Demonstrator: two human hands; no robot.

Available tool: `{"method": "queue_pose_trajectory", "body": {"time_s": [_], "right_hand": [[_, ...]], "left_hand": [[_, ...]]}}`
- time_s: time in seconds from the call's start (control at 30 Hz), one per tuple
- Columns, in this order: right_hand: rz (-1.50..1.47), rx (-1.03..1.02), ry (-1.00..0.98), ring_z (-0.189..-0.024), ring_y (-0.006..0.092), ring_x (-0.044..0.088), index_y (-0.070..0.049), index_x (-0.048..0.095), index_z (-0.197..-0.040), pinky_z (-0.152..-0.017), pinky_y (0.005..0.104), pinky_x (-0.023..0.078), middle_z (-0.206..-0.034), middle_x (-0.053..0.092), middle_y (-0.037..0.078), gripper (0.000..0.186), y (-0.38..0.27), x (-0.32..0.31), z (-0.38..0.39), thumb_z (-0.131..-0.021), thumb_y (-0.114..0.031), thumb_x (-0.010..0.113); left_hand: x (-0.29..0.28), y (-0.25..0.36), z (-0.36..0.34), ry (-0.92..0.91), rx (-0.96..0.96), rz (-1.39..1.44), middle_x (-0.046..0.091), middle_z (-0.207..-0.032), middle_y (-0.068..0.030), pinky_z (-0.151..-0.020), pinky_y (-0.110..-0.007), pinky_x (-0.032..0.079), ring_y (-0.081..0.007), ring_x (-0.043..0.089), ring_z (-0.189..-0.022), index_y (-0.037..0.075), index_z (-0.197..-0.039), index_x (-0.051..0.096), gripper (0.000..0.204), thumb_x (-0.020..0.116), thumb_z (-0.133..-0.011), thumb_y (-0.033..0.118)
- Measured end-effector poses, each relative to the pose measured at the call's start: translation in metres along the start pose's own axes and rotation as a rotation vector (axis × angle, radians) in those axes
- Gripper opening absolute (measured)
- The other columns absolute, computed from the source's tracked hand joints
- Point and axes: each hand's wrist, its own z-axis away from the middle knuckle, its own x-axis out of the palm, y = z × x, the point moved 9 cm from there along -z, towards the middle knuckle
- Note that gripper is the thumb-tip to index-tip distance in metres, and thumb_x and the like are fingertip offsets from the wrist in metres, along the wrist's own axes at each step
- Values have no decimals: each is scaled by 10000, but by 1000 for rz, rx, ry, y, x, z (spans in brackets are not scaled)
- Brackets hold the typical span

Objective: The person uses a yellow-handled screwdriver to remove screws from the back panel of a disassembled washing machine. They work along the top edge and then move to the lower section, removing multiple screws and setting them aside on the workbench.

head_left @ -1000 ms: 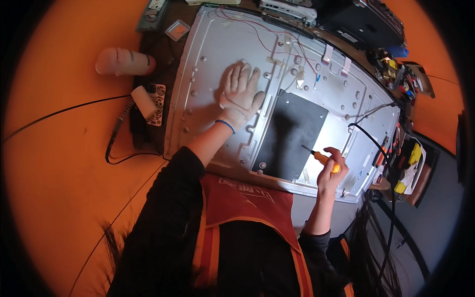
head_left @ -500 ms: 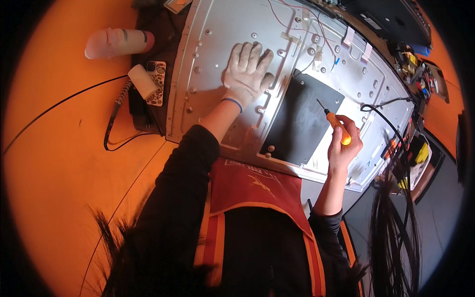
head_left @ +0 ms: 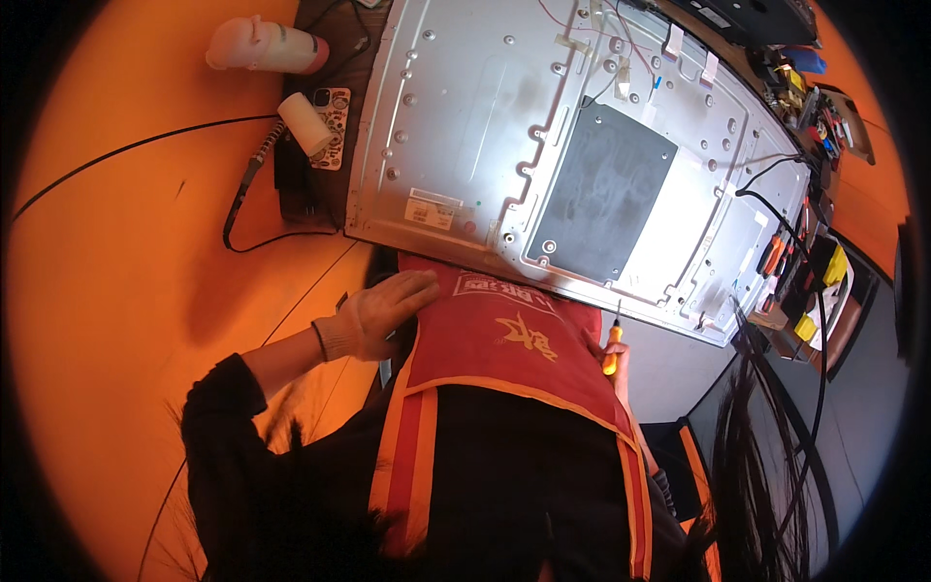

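My left hand (head_left: 371, 314), in a pale work glove, is off to the left of the red apron (head_left: 485, 335). Its fingers are stretched out and it holds nothing; the fingertips are at the apron's edge. Low at the apron's right side, my right hand (head_left: 621, 358) is closed on a screwdriver (head_left: 615, 337) with a yellow handle, its tip pointing up toward the panel edge. The hand is partly hidden by the apron. Beyond both hands lies a large silver metal panel (head_left: 456, 107) with raised studs. A black rectangular plate (head_left: 606, 189) is on it.
At left are a pinkish bottle (head_left: 272, 46), a phone in a patterned case (head_left: 335, 121) and a white cylinder (head_left: 305, 123). A black cable (head_left: 766, 206) crosses the panel's right side. Pliers-like tools (head_left: 773, 254) and a box with yellow items (head_left: 824, 291) stand at right.
My left hand has lifted off the panel and come back toward my body. My right hand, still gripping the screwdriver, has dropped from above the black plate to beside the apron.
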Motion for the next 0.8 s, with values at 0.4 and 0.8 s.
{"method": "queue_pose_trajectory", "body": {"time_s": [0.4,0.8], "right_hand": [[299,-422,399,-774,176,537,-47,455,-935,-787,299,457,-870,528,102,171,-96,-1,-68,-839,76,526],[570,-349,118,-918,186,645,-36,389,-1141,-881,302,446,-969,708,195,206,-160,-7,-201,-996,-154,476]], "left_hand": [[-100,-49,-39,747,-304,195,656,-1081,-116,-937,-307,476,-237,630,-1049,36,-1156,599,414,449,-792,-93],[-225,-104,-146,1257,-412,769,615,-1160,-86,-823,-255,482,-175,596,-1030,6,-1233,551,377,547,-859,-43]]}}
